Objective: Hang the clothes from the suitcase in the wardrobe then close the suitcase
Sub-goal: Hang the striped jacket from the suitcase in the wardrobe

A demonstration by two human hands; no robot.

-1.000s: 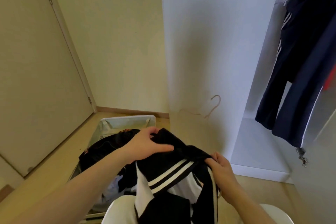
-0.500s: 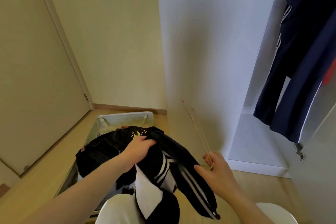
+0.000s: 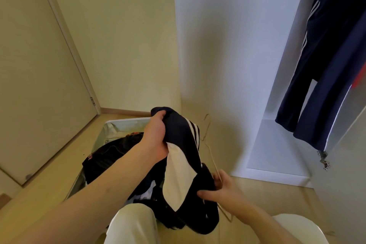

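The left hand (image 3: 156,136) is raised above the open suitcase (image 3: 111,130), its fingers (image 3: 160,115) clenched round a bunched upper end of a black garment (image 3: 184,154). That garment is dark, almost navy-black, with three white stripes running down one edge near the top and a broad cream-white panel across its middle; it hangs down from the left hand in loose folds, its lower end pooling dark between the person's pale trouser knees (image 3: 132,224). The right hand (image 3: 221,190) sits lower and to the right, with the thumb and fingers pinching the lower fold of the garment; a thin wire hanger (image 3: 210,144), pale gold, runs up from this hand, its hook standing against the white wardrobe side panel (image 3: 227,55), though whether the fingers grip the wire itself cannot be told. The suitcase lies on the wooden floor (image 3: 39,180) beneath the left forearm, light-shelled, and holds a heap of dark clothes (image 3: 111,154) with a patch of colourful print at the far edge. In the open wardrobe to the right, navy trousers (image 3: 320,77) with white side stripes hang above its white base shelf (image 3: 277,144), with a sliver of red fabric at the frame's right edge. A beige door (image 3: 35,65) fills the left.
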